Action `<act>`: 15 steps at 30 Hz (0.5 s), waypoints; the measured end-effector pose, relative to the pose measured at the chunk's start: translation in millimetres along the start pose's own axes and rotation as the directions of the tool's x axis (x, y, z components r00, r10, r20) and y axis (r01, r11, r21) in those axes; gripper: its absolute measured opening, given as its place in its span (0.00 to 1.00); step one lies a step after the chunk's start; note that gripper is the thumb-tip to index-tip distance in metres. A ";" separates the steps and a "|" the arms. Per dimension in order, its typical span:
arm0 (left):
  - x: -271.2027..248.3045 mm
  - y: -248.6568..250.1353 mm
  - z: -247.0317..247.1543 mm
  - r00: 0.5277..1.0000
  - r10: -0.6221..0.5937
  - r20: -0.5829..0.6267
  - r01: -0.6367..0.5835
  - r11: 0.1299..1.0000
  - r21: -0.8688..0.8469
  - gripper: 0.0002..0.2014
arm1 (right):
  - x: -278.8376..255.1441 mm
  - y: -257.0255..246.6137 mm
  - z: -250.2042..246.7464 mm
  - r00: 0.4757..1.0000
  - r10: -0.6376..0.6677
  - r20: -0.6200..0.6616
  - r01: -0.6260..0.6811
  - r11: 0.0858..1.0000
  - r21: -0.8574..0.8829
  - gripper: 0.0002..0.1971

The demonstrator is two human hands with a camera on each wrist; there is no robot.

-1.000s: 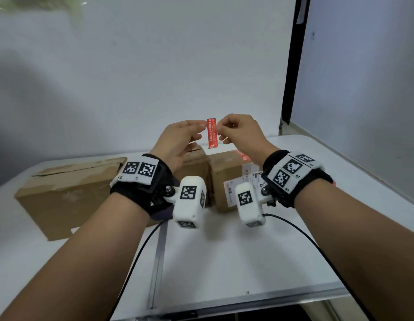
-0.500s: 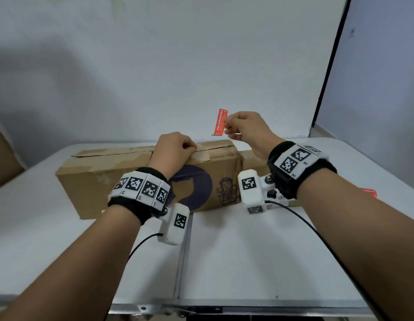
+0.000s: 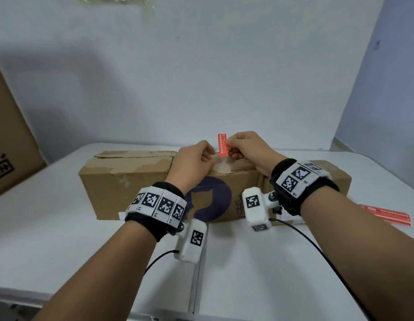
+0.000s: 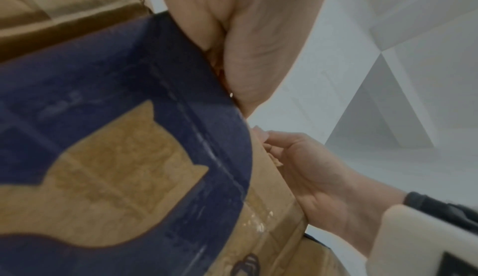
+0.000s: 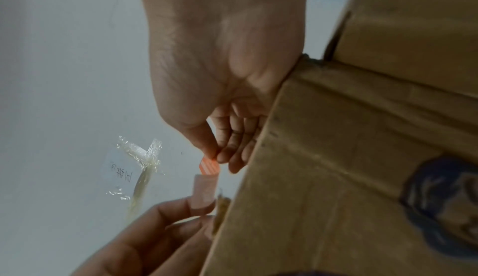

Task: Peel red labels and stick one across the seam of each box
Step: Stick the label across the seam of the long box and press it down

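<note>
While both hands hover over the top of the brown cardboard box with the dark blue round print (image 3: 169, 193), the step in hand looks like placing: a narrow red paper label with small print (image 3: 222, 145) stands upright just above the box's top seam, not yet pressed down as far as the head view shows. The right hand (image 3: 247, 150) pinches the label's edge between thumb and forefinger, its other fingers (image 5: 234, 137) curled close beside the box's upper edge; in the right wrist view the red label (image 5: 210, 166) shows just past that pinch. The left hand (image 3: 194, 162) is curled with its fingertips drawn together at the label's lower end, and the right wrist view suggests it pinches a pale strip there (image 5: 204, 192), though whether that is the label's underside or its backing I cannot tell. A judgement on the next move: the label needs lowering so it lies across the seam, then smoothing flat on both flaps. A second plain cardboard box (image 3: 122, 172) touches the printed one on its left, and a red sheet of further labels (image 3: 386, 213) lies on the white table (image 3: 62, 239) to the right.
</note>
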State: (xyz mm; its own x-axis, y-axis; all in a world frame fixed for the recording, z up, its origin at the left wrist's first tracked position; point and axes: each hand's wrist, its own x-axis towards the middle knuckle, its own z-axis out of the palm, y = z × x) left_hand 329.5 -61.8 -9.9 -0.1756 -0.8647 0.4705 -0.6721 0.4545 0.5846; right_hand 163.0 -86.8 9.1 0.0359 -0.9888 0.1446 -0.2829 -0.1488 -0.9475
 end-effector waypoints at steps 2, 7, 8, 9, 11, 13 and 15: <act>-0.7 -1.3 -0.5 1.000 0.007 0.017 -0.007 1.000 -0.013 0.09 | 0.3 1.3 0.2 1.000 -0.006 0.002 0.006 1.000 -0.028 0.09; -2.7 -4.6 -5.3 0.996 0.040 0.079 -0.034 0.997 -0.070 0.14 | -1.1 2.6 2.4 1.000 -0.023 0.013 0.024 0.997 -0.076 0.07; -3.6 -4.8 -5.8 0.996 0.047 0.077 -0.041 0.996 -0.077 0.15 | -1.5 2.6 2.6 1.000 -0.025 0.014 0.026 0.997 -0.078 0.06; -4.5 -4.6 -6.1 0.996 0.056 0.073 -0.050 0.996 -0.076 0.15 | -1.7 2.9 2.7 1.000 -0.028 0.014 0.029 0.996 -0.081 0.06; -5.9 -4.5 -5.6 0.995 0.075 0.063 -0.071 0.995 -0.069 0.14 | -2.0 3.7 2.8 0.999 -0.035 0.007 0.035 0.996 -0.087 0.06; -6.7 -4.4 -5.0 0.996 0.080 0.040 -0.076 0.993 -0.085 0.11 | -1.8 4.6 3.2 0.999 -0.042 -0.002 0.042 0.995 -0.091 0.06; -6.3 -5.0 -4.6 0.997 0.078 0.023 -0.075 0.993 -0.086 0.08 | -1.6 5.4 3.7 0.999 -0.050 -0.007 0.050 0.994 -0.097 0.06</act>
State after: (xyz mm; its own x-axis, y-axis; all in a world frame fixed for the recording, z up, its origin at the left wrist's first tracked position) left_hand 337.3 -57.7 -12.8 -0.2439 -0.8316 0.4990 -0.5924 0.5351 0.6022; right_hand 164.9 -86.0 2.7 0.0433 -0.9800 0.1943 -0.3722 -0.1963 -0.9072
